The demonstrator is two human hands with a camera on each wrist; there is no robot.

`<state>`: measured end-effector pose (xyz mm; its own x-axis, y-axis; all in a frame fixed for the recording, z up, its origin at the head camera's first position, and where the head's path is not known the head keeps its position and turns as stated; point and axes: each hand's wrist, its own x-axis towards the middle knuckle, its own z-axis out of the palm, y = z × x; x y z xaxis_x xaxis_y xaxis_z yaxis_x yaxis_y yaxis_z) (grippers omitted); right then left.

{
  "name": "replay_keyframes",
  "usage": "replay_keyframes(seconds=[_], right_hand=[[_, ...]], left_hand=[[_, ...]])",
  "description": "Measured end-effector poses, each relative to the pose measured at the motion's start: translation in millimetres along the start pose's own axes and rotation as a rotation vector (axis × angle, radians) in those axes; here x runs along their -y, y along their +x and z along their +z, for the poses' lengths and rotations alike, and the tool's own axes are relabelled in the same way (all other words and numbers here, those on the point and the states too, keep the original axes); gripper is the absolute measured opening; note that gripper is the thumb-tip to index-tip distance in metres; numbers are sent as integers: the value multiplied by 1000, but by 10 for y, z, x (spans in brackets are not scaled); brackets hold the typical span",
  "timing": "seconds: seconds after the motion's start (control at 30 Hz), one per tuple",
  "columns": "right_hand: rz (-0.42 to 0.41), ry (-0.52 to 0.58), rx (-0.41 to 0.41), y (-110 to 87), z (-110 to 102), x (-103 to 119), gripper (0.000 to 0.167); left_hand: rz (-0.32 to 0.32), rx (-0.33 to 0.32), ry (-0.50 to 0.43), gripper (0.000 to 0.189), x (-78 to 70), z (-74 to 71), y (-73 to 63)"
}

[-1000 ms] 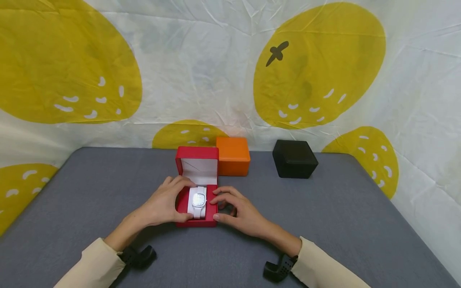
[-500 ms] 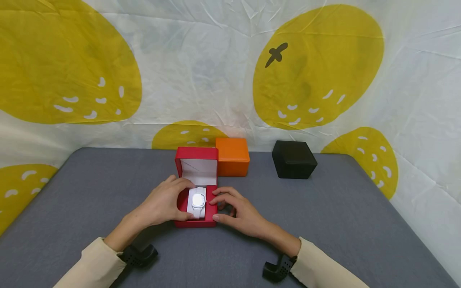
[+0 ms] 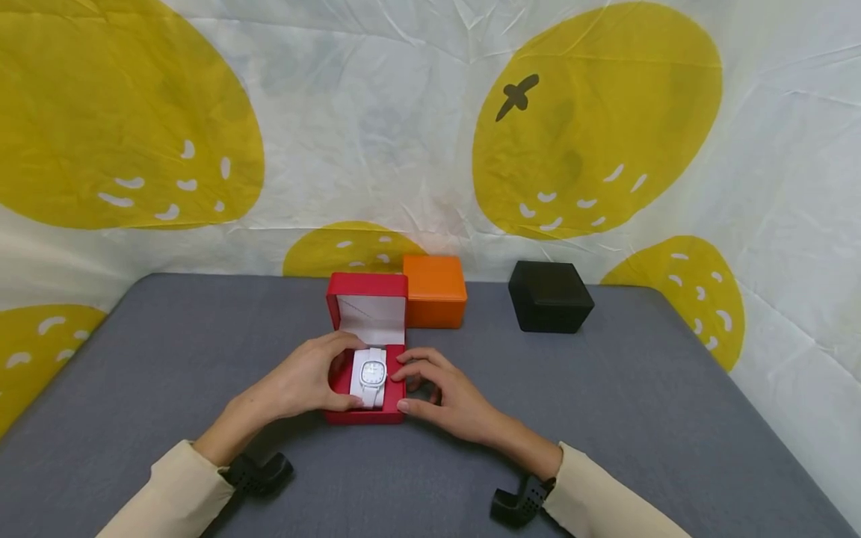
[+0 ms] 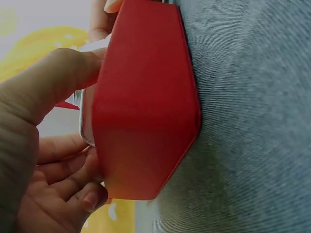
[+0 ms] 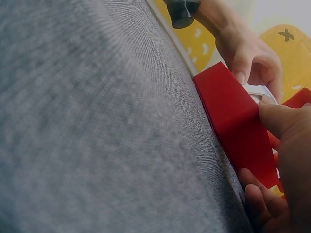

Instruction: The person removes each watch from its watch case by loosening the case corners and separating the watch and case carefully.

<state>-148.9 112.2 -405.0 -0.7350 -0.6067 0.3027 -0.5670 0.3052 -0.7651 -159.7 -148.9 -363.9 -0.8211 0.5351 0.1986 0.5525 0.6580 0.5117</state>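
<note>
An opened red watch box (image 3: 397, 400) stands on the table, its white-lined lid (image 3: 371, 312) raised at the back. Inside lies a white wristwatch (image 3: 373, 372) wrapped on a white cushion, dial facing up. My left hand (image 3: 296, 379) reaches over the box's left side and pinches the cushioned watch, thumb at its near end and index finger at its far end. My right hand (image 3: 457, 400) holds the box's right side, thumb (image 5: 279, 116) at the near corner and curled fingers along the wall. In the left wrist view the red front wall (image 4: 141, 97) hides most of the watch.
An orange box (image 3: 436, 295) stands close behind the red box, to its right. Farther right sits a black box (image 3: 551, 297), closed. The grey cloth-covered table (image 3: 403, 486) ends at a white curtain (image 3: 377, 149) printed with yellow fruit.
Both hands and the red box stay nearly in place. Glare on the watch dial has shifted, and its face shows more clearly now.
</note>
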Motion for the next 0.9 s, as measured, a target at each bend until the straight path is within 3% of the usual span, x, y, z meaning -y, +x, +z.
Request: replay_keyframes(seconds=[0.33,0.9], right_hand=[[28,-5,9,0,-6,26,32],[52,4,16,12,-20,42,32]], left_hand=[[-8,-9,-111,64,-13,-80,7],[-48,-3,-165,64,-80,-234,-32]])
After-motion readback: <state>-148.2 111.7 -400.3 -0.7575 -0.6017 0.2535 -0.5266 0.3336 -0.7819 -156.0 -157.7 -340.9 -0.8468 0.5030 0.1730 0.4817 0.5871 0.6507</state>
